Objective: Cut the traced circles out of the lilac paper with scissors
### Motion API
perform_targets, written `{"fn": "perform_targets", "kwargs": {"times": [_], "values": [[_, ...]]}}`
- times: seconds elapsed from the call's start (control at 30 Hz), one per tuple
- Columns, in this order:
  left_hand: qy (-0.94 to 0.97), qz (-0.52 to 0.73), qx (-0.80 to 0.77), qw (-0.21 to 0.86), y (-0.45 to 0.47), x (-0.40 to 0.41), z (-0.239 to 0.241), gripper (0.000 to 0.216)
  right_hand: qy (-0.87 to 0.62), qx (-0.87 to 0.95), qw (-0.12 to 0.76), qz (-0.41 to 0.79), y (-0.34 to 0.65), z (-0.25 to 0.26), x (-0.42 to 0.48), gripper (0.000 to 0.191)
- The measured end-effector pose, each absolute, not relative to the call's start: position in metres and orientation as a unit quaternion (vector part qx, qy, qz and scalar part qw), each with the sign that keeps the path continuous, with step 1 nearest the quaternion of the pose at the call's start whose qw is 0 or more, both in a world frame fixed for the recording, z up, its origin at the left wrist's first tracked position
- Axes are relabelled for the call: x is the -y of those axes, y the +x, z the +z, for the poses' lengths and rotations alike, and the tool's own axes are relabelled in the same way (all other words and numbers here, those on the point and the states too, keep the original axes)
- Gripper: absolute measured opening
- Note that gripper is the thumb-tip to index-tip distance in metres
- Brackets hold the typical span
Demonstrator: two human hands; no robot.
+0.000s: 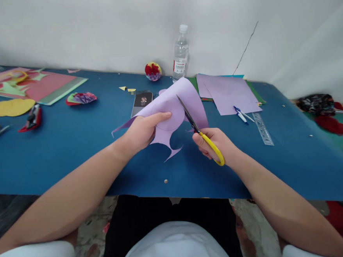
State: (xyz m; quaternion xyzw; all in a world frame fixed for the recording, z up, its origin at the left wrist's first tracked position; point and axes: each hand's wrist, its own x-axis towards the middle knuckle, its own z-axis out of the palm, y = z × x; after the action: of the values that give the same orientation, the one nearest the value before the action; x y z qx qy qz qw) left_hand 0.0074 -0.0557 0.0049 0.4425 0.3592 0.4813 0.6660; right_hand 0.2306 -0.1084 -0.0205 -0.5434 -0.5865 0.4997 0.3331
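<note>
A sheet of purple paper (188,92) is pinched in my left hand (144,131), its thumb lying on top. The sheet bends upward, and round pieces have been cut from its near edge, leaving pointed scraps. A drawn circle outline shows beside my thumb. My right hand (215,143) is closed around the yellow handles of a pair of scissors (199,132). The dark blades point up and to the left, against the paper near the circle's right edge. Behind the sheet lies a phone (142,100), partly covered.
On the blue table (73,159), a water bottle (180,53) and a paper ball (153,71) stand by the wall. At right are stacked paper sheets (230,93), pens (241,115) and a ruler (262,129). At left lie a red stapler (32,119), a paper flower (81,98) and coloured sheets (60,91).
</note>
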Motion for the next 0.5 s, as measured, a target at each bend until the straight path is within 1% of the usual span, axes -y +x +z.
{"fn": "perform_targets", "kwargs": {"times": [0.17, 0.3, 0.5], "values": [[0.443, 0.468, -0.373, 0.667, 0.0066, 0.053, 0.0056, 0.032, -0.544, 0.584, 0.327, 0.507, 0.2322, -0.0194, 0.1084, 0.07], [0.459, 0.479, -0.353, 0.659, 0.0046, 0.0496, 0.0074, 0.031, -0.548, 0.58, 0.314, 0.515, 0.2346, -0.0218, 0.108, 0.068], [0.48, 0.481, -0.365, 0.636, -0.0008, 0.0495, 0.01, 0.029, -0.559, 0.595, 0.308, 0.489, 0.2354, -0.022, 0.1077, 0.068]]}}
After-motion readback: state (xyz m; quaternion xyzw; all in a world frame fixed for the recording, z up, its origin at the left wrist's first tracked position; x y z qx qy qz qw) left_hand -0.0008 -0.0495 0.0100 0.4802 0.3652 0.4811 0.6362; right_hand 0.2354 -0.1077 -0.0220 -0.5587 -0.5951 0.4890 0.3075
